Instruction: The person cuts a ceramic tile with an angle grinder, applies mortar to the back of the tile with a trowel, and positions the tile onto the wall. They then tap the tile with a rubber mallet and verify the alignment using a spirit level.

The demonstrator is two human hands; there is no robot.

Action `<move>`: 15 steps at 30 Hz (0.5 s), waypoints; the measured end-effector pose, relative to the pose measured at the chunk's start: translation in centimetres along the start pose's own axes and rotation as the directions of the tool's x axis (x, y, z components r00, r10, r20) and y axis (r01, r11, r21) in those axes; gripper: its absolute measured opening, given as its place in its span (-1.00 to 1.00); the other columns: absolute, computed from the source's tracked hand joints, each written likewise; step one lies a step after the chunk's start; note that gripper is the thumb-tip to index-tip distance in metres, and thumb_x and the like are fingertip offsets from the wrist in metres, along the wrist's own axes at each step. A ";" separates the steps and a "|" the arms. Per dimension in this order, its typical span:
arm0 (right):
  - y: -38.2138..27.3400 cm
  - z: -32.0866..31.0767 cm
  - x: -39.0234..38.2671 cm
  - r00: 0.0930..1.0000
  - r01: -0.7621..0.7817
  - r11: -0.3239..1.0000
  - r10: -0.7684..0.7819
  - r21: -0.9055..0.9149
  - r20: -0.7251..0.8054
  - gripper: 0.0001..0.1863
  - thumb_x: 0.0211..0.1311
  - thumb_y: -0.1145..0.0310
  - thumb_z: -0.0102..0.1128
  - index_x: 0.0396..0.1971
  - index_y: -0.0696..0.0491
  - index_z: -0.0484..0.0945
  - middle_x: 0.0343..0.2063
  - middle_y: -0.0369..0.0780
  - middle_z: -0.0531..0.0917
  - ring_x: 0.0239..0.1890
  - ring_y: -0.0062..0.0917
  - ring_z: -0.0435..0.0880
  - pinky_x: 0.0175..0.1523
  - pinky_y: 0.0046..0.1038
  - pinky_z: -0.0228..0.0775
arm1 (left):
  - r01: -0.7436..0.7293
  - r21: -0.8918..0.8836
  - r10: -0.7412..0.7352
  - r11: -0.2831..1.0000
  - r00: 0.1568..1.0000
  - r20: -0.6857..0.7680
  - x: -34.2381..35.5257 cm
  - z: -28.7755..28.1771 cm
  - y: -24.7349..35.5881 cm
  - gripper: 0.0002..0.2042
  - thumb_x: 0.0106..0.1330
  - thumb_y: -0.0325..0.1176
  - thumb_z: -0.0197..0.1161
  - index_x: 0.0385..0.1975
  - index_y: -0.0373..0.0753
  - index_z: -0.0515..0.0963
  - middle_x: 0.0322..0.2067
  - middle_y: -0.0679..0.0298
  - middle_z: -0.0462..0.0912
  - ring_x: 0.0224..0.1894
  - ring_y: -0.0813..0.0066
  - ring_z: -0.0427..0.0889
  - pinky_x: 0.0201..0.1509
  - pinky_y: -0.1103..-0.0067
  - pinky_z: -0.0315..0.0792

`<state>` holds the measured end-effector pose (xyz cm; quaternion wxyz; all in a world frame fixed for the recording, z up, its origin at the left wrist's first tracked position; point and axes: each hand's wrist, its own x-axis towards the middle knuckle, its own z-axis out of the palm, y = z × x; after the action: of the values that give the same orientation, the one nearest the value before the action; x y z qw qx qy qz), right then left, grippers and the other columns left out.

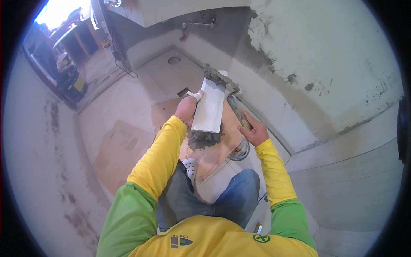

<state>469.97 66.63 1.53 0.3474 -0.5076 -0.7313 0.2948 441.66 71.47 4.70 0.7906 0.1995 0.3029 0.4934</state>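
My left hand (187, 109), white tape around one digit, grips the left edge of a long white tile (208, 107). Grey mortar (214, 75) lies across the tile's far end. In my right hand (257, 132) is the worn handle of a trowel (234, 110); its mortar-coated blade reaches the tile's far right edge. Fingers of both hands are closed around what they hold. Below the tile's near end, a heap of wet mortar (203, 139) sits on a brown board (229, 139), partly hidden by the tile.
A round container (239, 152) stands by my right knee. Another brown sheet (122, 150) covers floor at the left. A drain (174, 60) is set in the far floor tiles. Pipe fittings (198, 25) project from the back wall. A dark bucket (72, 85) stands beyond the doorway.
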 end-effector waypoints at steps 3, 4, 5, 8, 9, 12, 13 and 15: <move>1.8 1.0 0.6 0.973 0.194 0.978 -0.201 -0.073 -0.115 -0.32 0.10 0.29 0.37 0.25 0.11 0.37 0.00 0.01 0.61 0.03 -0.42 0.64 0.11 -0.51 0.41 | 0.010 -0.047 -0.010 0.999 1.000 0.006 -0.3 0.9 -0.1 -0.70 0.46 -0.21 0.04 -0.04 -0.34 0.44 -0.23 0.14 0.64 -0.29 0.31 0.69 -0.18 0.38 0.62; 2.3 1.8 0.7 0.979 0.164 0.983 -0.172 -0.083 -0.104 -0.32 0.10 0.29 0.37 0.25 0.11 0.37 0.00 0.01 0.61 0.03 -0.42 0.64 0.11 -0.51 0.41 | -0.003 -0.042 0.004 0.999 1.000 0.017 -0.4 1.1 -0.2 -0.70 0.46 -0.21 0.04 -0.04 -0.34 0.44 -0.23 0.14 0.64 -0.29 0.31 0.69 -0.18 0.38 0.62; 2.8 2.8 0.9 0.965 0.191 0.970 -0.214 -0.153 -0.153 -0.31 0.12 0.24 0.34 0.27 0.06 0.35 -0.04 0.01 0.62 -0.06 -0.30 0.65 0.03 -0.43 0.44 | -0.004 -0.014 0.004 1.000 1.000 -0.013 -0.4 1.4 -0.3 -0.69 0.46 -0.20 0.04 -0.05 -0.34 0.44 -0.24 0.14 0.64 -0.30 0.31 0.69 -0.19 0.38 0.62; 3.8 5.9 0.6 0.960 0.133 0.977 -0.169 -0.166 -0.223 -0.31 0.14 0.19 0.31 0.29 0.00 0.33 -0.11 0.00 0.63 -0.17 -0.20 0.66 -0.06 -0.34 0.47 | -0.032 0.019 0.033 0.999 0.998 -0.044 -0.4 1.7 -0.7 -0.69 0.46 -0.19 0.05 -0.06 -0.36 0.44 -0.26 0.14 0.65 -0.32 0.32 0.68 -0.21 0.37 0.62; 4.1 6.7 0.2 0.967 0.048 0.994 -0.072 -0.102 -0.245 -0.30 0.14 0.17 0.31 0.29 -0.01 0.32 -0.14 -0.01 0.64 -0.19 -0.21 0.66 -0.07 -0.33 0.47 | -0.052 0.027 0.053 0.998 0.997 -0.057 -0.4 1.8 -0.9 -0.68 0.46 -0.19 0.06 -0.07 -0.36 0.45 -0.26 0.13 0.64 -0.34 0.32 0.68 -0.22 0.37 0.62; 4.7 8.0 -0.7 0.953 0.042 0.990 -0.079 -0.132 -0.292 -0.30 0.13 0.18 0.31 0.30 -0.02 0.32 -0.19 0.00 0.64 -0.18 -0.20 0.66 -0.06 -0.33 0.47 | -0.114 0.036 0.117 0.993 0.991 -0.069 -0.6 1.7 -1.0 -0.67 0.45 -0.17 0.08 -0.10 -0.36 0.45 -0.28 0.15 0.64 -0.35 0.34 0.67 -0.26 0.39 0.62; 5.0 8.0 -1.3 0.956 0.027 0.990 -0.067 -0.141 -0.286 -0.30 0.13 0.18 0.31 0.30 -0.02 0.32 -0.19 0.00 0.64 -0.18 -0.20 0.66 -0.06 -0.33 0.47 | -0.115 0.039 0.118 0.993 0.991 -0.071 -0.7 1.6 -0.9 -0.67 0.45 -0.17 0.08 -0.10 -0.36 0.45 -0.28 0.15 0.64 -0.35 0.34 0.67 -0.26 0.39 0.62; 5.8 7.0 -2.3 0.965 -0.007 0.991 -0.027 -0.132 -0.260 -0.30 0.11 0.20 0.31 0.29 -0.03 0.34 -0.18 0.02 0.63 -0.17 -0.20 0.66 -0.07 -0.33 0.48 | -0.137 0.217 0.177 0.967 0.967 -0.181 -0.8 1.2 -0.4 -0.67 0.45 -0.18 0.07 -0.11 -0.38 0.47 -0.29 0.17 0.62 -0.35 0.38 0.66 -0.30 0.41 0.61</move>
<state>468.02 65.76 -7.60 0.4081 -0.5601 -0.6995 0.1746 442.51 70.55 5.53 0.6902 0.2522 0.4121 0.5386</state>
